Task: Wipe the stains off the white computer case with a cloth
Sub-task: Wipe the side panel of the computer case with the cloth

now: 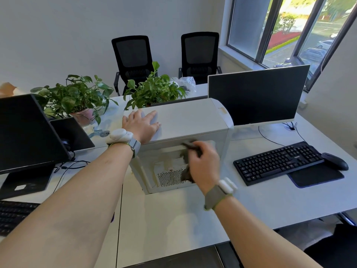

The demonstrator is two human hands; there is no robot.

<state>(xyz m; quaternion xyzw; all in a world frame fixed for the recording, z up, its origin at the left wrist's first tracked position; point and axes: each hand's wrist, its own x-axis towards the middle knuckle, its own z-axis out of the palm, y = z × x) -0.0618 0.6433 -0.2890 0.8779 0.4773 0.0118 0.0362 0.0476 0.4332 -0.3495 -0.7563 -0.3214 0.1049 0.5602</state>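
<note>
- The white computer case is stood on the worktop, its top steadied by the flat, spread left hand
- A dark, limp cloth is bunched in the curled right hand against the case's near panel
- Brownish stains could be smeared rather than lifted
- The cloth could be snagged on the perforated vent below

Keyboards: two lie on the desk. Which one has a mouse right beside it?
The black keyboard right of the white computer case; a mouse sits beside it. The left keyboard shows none.
</note>
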